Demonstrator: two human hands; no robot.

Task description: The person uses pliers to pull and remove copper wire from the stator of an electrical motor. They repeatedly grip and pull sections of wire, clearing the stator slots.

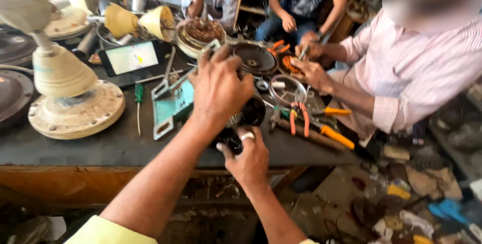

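Observation:
My left hand reaches over the dark workbench and grips the top of a black round motor part with pale windings showing at its side. My right hand, wearing a ring, holds the same part from below at the bench's front edge. A green metal vise-like tool lies just left of my left hand.
A cream fan motor housing stands at the left, with a tablet behind it. A green screwdriver, orange-handled pliers and yellow-handled tools lie about. A person in a pink shirt works on a coil at the right; two others sit behind.

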